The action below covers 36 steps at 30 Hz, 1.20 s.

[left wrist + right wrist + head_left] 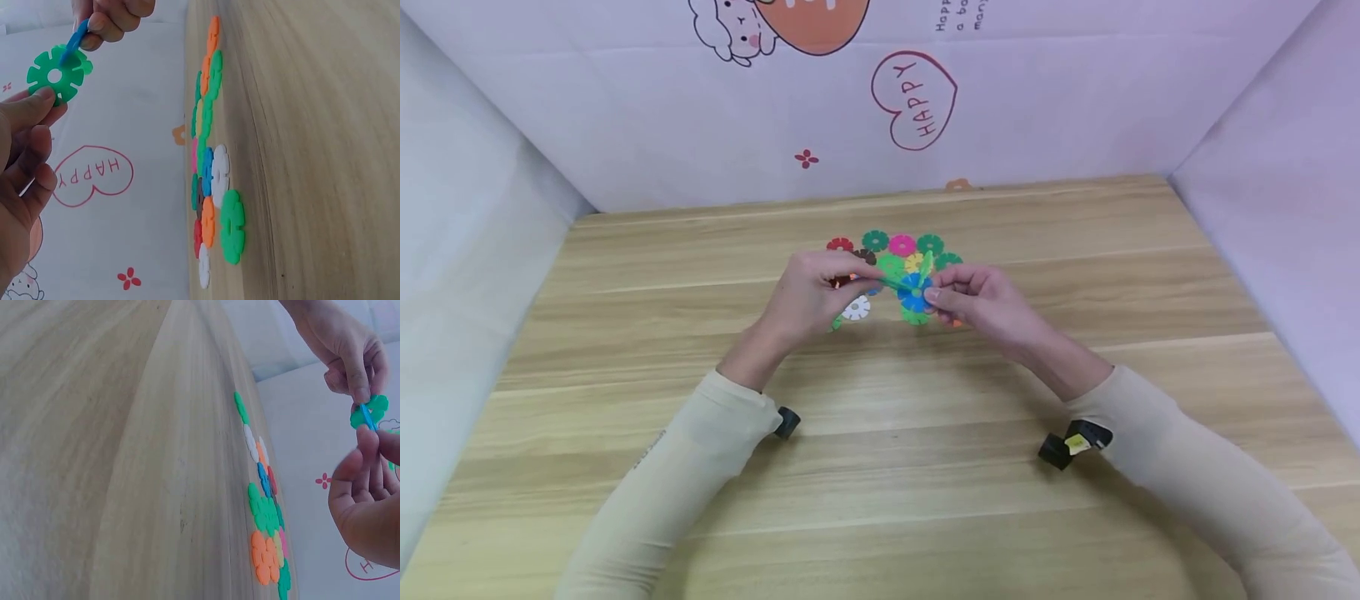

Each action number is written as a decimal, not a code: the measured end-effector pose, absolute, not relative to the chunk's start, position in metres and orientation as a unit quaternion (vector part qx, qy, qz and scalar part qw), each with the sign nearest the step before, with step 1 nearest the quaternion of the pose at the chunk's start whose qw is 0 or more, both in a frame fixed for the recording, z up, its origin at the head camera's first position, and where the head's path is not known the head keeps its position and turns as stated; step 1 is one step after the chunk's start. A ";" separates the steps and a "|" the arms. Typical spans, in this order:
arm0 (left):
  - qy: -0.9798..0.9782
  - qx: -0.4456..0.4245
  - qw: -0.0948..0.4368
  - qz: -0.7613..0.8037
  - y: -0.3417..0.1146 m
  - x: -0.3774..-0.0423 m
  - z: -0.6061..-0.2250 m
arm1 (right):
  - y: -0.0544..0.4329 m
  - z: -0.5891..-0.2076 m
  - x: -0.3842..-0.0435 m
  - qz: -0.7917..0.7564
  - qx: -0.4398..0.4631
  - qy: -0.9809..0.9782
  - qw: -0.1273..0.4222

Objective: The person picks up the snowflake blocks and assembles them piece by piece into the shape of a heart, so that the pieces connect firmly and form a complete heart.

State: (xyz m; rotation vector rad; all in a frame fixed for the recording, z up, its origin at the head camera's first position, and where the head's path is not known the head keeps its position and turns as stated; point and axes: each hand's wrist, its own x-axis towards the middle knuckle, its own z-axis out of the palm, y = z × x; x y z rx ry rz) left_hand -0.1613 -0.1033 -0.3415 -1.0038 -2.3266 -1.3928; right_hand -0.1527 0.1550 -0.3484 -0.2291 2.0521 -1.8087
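In the head view my left hand (820, 292) pinches a green notched plastic disc (39, 75) between thumb and fingers. My right hand (992, 307) pinches a blue notched disc (907, 298) by its edge. In the left wrist view the blue disc (75, 41) stands crosswise against the green disc's rim and seems slotted into it. A lighter green disc (927, 268) sticks up beside the blue one; how it joins is hard to tell. The right wrist view shows both hands meeting at these discs, held above the table.
Loose discs in several colours lie flat on the wooden table (880, 467) beneath and behind the hands, among them a white disc (857, 308), a pink disc (902, 245) and a red disc (839, 244). A printed white cloth (1037, 108) stands behind the table.
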 end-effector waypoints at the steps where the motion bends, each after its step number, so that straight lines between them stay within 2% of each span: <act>1: -0.799 -0.340 0.121 -0.482 -0.104 -0.161 -0.341 | 0.155 -0.348 -0.153 -0.641 -0.084 0.737 0.198; 8: -0.844 -0.292 0.072 -0.445 -0.113 -0.159 -0.342 | 0.157 -0.351 -0.153 -0.625 -0.098 0.746 0.206; 16: -0.923 -0.165 -0.092 -0.336 -0.139 -0.161 -0.350 | 0.171 -0.361 -0.158 -0.635 -0.082 0.742 0.197; 20: -0.936 -0.132 -0.142 -0.296 -0.148 -0.166 -0.355 | 0.177 -0.362 -0.159 -0.641 -0.076 0.738 0.200; 28: -0.943 -0.112 -0.179 -0.259 -0.154 -0.172 -0.363 | 0.183 -0.365 -0.158 -0.664 -0.071 0.714 0.211; 36: -0.946 -0.109 -0.181 -0.244 -0.152 -0.175 -0.365 | 0.186 -0.367 -0.157 -0.678 -0.073 0.701 0.209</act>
